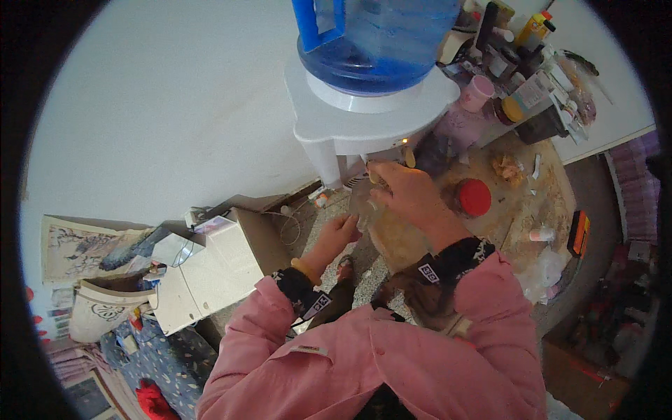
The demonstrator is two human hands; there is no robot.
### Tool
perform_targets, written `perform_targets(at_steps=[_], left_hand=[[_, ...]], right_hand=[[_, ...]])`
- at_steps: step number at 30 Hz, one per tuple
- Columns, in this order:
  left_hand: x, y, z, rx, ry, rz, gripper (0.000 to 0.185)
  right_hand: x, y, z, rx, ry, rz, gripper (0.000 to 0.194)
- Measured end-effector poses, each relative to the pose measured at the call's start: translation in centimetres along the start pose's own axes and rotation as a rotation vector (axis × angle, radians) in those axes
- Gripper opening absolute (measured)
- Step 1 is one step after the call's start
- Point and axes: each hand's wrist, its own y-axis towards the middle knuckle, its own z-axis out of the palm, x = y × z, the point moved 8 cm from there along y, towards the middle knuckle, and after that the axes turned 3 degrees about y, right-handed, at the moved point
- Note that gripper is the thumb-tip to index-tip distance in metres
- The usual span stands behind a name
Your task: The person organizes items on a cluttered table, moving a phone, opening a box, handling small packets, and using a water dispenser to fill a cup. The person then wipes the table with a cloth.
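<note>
My left hand (334, 237) grips the lower side of a clear vessel (362, 202), seemingly glass or plastic, below the front of a white water dispenser (362, 123). A blue water bottle (378, 52) stands upside down on top of the dispenser. My right hand (401, 190) reaches to the dispenser's front by the taps, over the vessel; its fingertips are partly hidden, and whether they hold anything is unclear. A yellowish tap lever (409, 157) shows just right of that hand, near a small lit orange lamp (405, 140).
Right of my right hand, a round table (548, 194) bears a red-lidded jar (474, 197), crumpled paper and a small white bottle (542, 234). Bottles and a pink cup (477, 93) crowd the counter behind. A white cabinet (210, 273) stands at the left by the wall.
</note>
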Motion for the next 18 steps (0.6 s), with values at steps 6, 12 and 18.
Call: perform_targets(at_steps=[6, 12, 18], left_hand=[[-0.6, 3.1, -1.2, -0.054, 0.005, 0.063, 0.036], [-0.9, 5.3, -1.5, -0.109, 0.065, 0.139, 0.037], [-1.2, 5.5, -1.2, -0.134, 0.099, 0.137, 0.039]], right_hand=[[-1.1, 1.0, 1.2, 0.043, -0.004, 0.010, 0.018], [-1.8, 1.9, 0.8, -0.108, 0.050, -0.023, 0.018], [-2.8, 2.2, 1.5, -0.113, 0.151, 0.032, 0.020]])
